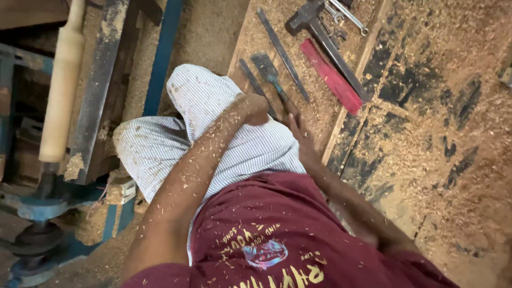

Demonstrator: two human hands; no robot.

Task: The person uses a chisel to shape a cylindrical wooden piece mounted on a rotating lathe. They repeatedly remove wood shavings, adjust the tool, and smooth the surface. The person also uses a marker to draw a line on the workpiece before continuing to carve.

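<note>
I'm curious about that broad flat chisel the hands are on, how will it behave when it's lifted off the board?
The chisel looks stiff: a flat metal blade. Probably heavy toward its wide end. Lying flat, it seems unlikely to roll. Sawdust on the board and both hands, left hand and right hand, may make it slippery.

Woodturning workshop, sawdust (426, 160) thick over floor and board, pale turned wooden spindle (61, 85) mounted on a blue-framed lathe (32, 208), chisels (269, 72), files and a hammer (320, 32) laid on a wooden board (245, 37), shavings stuck to the person's forearm
</note>
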